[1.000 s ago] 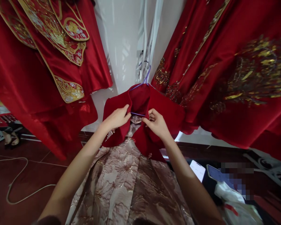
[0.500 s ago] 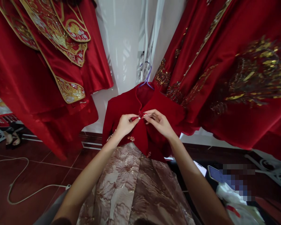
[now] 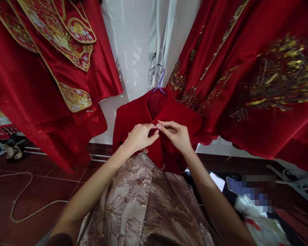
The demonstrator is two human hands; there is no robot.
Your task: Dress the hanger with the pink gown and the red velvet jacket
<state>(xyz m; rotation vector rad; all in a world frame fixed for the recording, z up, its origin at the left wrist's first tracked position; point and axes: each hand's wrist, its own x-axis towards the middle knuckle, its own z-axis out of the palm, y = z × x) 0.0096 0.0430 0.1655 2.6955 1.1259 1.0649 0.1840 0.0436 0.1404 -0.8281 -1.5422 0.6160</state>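
At the middle of the scene, the red jacket [image 3: 133, 114] hangs from a purple hanger [image 3: 160, 83], its front facing the near side. Just below the collar opening sits a beaded clasp [image 3: 158, 125], and both hands meet at it. The right hand [image 3: 178, 136] pinches the clasp between thumb and index finger, the other fingers curled loosely. The left hand [image 3: 142, 136] has its fingertips at the clasp's left side, thumb a little lower; whether that grip is pressed on the cloth or on the beads, I cannot tell.

The step in hand looks like bringing the 2 front edges together at this top clasp. From here, the work seems to call for steady tension on the left edge and a fine fit of 1 half into the other, without tugging the hanger. Farther down the front, another beaded clasp [image 3: 144, 150] shows, with the edges apart near the hem.

Below the jacket, a patterned dress [image 3: 133, 191] spreads to the near edge. Red gowns hang at left [image 3: 92, 71] and right [image 3: 246, 130]. Low at right lie 2 phones [image 3: 217, 181]; at left, a cable [image 3: 22, 186] curls across the floor [image 3: 51, 189].
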